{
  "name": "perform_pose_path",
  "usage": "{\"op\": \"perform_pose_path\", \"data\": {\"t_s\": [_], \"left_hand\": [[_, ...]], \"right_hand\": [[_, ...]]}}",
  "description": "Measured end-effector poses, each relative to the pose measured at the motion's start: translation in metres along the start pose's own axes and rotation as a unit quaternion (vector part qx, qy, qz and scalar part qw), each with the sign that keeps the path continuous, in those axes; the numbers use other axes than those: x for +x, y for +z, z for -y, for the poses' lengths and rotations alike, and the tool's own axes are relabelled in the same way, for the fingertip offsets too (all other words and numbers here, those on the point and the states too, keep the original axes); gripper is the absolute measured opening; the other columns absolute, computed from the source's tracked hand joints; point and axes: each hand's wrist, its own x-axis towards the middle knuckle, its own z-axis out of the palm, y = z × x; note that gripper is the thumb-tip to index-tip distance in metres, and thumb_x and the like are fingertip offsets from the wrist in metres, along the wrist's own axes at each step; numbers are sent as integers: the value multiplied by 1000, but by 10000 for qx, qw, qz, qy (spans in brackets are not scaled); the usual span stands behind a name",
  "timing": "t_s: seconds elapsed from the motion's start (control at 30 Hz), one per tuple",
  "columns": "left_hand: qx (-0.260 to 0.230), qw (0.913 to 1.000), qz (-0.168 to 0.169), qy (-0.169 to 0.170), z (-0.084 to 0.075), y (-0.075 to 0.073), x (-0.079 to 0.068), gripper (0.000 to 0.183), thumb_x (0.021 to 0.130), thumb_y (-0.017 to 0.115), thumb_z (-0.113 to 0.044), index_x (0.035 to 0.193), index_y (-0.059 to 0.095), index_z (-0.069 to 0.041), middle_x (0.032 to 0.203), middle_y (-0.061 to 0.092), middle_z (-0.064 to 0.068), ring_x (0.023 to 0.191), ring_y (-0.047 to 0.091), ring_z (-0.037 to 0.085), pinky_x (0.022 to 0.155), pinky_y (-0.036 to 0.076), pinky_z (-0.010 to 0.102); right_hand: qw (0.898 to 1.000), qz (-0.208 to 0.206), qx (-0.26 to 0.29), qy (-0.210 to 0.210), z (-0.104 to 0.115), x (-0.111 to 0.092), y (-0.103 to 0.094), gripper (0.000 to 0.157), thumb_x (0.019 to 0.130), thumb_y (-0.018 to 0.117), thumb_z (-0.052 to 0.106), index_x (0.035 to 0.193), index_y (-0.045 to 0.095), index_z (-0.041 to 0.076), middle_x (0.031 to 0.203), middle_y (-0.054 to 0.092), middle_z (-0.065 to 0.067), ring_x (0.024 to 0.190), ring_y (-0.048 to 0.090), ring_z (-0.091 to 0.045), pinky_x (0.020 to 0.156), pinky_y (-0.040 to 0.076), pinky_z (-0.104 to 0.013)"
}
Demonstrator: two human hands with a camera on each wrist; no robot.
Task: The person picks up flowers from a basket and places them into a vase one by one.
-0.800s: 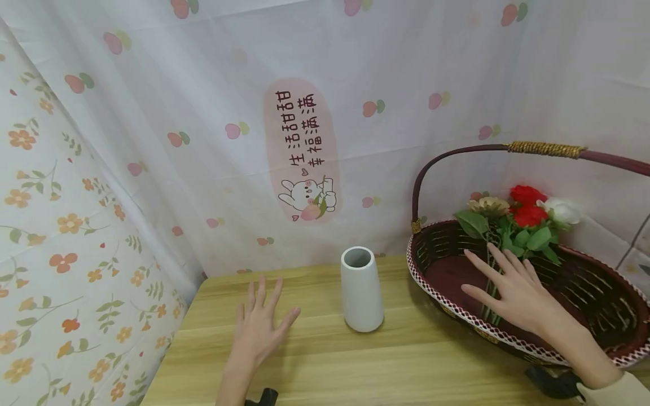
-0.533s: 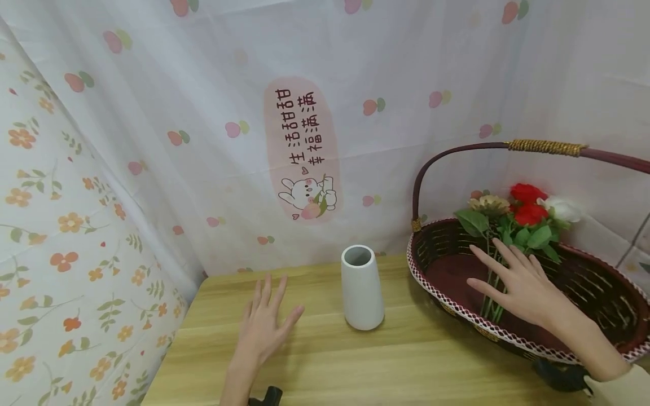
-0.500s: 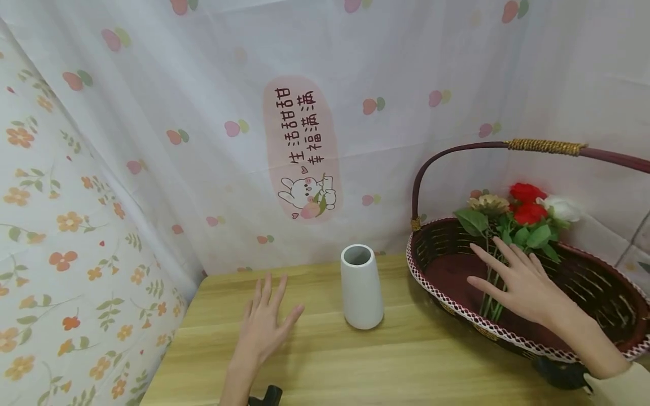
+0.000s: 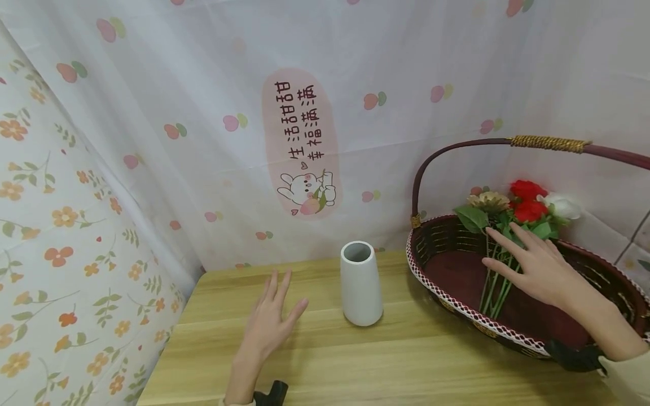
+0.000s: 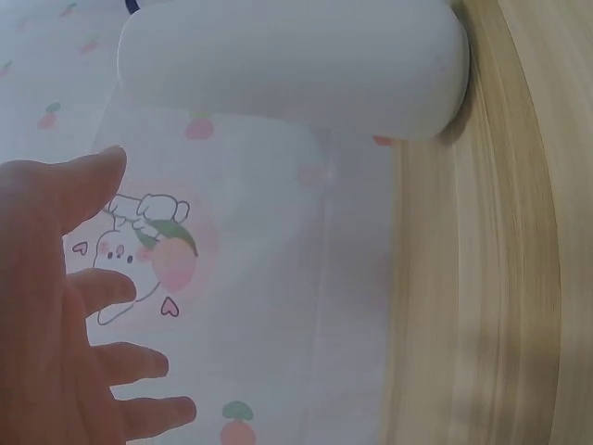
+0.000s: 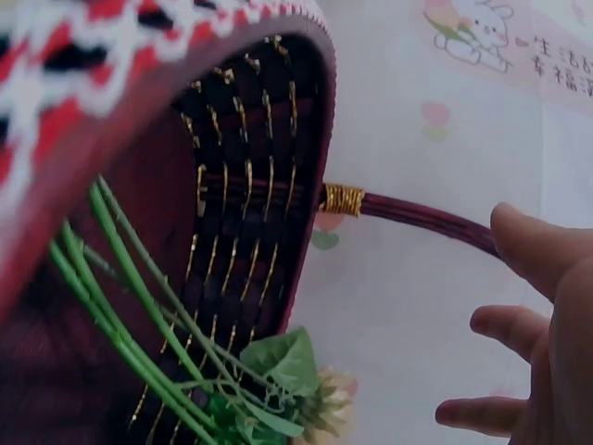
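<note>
My left hand point(image 4: 269, 324) is held over the wooden table with its fingers spread, holding nothing. To its right a white tapered vase point(image 4: 361, 287) stands upright with its mouth facing up. My right hand point(image 4: 543, 270), fingers extended, hovers over the dark wicker basket point(image 4: 457, 304). Inside the basket lean several flowers: red ones point(image 4: 529, 210), a white one point(image 4: 561, 206) and a beige one point(image 4: 488, 202), with green stems point(image 4: 495, 290) slanting toward the near rim. In the right wrist view, the fingers are apart from the stems point(image 6: 130, 334). My right hand partly hides the leaves.
The wooden table point(image 4: 325, 361) meets a white printed curtain point(image 4: 213, 169) at the back. A floral cloth point(image 4: 76, 254) hangs along the left side. The basket's arched handle point(image 4: 548, 144) rises above the flowers. Black wrist straps point(image 4: 271, 395) circle the wrists.
Both hands have shifted slightly to the right, with the right hand farther over the basket and uncovering more of the stems. The head view has tilted a little downward. Vase and flowers stay in place.
</note>
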Motion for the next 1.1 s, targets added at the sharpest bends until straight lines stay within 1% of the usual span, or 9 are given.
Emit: {"op": "perform_pose_path", "data": {"t_s": [0.13,0.2,0.3,0.37,0.53,0.7,0.93,1.03,1.1], "left_hand": [[-104,9999,-2,19,0,2,1,70,89,38,-61,146,8,-35,151,6,6,135,13,30,97,26,62],[-160,9999,-34,40,0,2,2,70,89,39,-61,146,9,-34,151,9,7,134,17,31,98,26,60],[-262,9996,-82,70,0,4,2,71,89,40,-60,147,11,-32,149,16,9,132,24,35,98,28,59],[-323,9994,-98,70,0,6,2,71,89,41,-60,147,11,-31,148,21,10,130,28,35,98,29,57],[-436,9990,-21,10,-1,12,1,72,89,40,-60,147,9,-31,146,27,9,129,32,33,99,31,54],[-620,9981,33,-6,-3,16,3,72,88,42,-59,147,11,-31,145,31,10,128,34,32,97,33,55],[-818,9963,208,-133,-4,17,6,73,87,43,-61,146,10,-34,147,26,6,130,30,29,99,31,54],[-890,9956,261,-144,-6,18,7,74,87,43,-61,146,10,-33,148,24,4,131,28,28,100,30,53],[-958,9949,286,-106,-7,19,9,74,87,44,-61,146,11,-32,148,24,6,132,27,27,100,30,53]], "right_hand": [[10000,-40,-45,1,-7,1,-1,73,90,54,44,148,13,27,143,13,-33,121,19,-58,93,9,-71],[10000,-27,-64,25,-11,2,-2,72,90,53,44,148,13,27,142,14,-34,119,21,-59,90,13,-71],[9999,33,-48,95,-15,3,-2,72,91,52,44,148,13,25,142,15,-35,118,22,-59,87,16,-72],[9998,109,-30,178,-17,3,-3,72,91,51,45,148,12,24,142,13,-35,117,23,-60,86,17,-72],[9990,274,-15,345,-21,3,-7,74,91,50,45,148,8,23,143,11,-34,113,25,-63,82,18,-74],[9988,269,53,410,-26,3,-8,76,92,49,45,148,5,18,142,12,-35,111,26,-63,81,19,-75],[9982,181,103,554,-40,2,-4,81,92,48,45,147,1,9,132,20,-42,110,28,-60,80,23,-74],[9981,128,157,578,-47,3,-4,81,93,48,44,146,3,2,127,23,-45,108,28,-60,78,24,-73],[9981,70,196,581,-52,4,-4,80,93,48,42,144,5,-3,124,24,-47,107,29,-60,77,25,-72]]}}
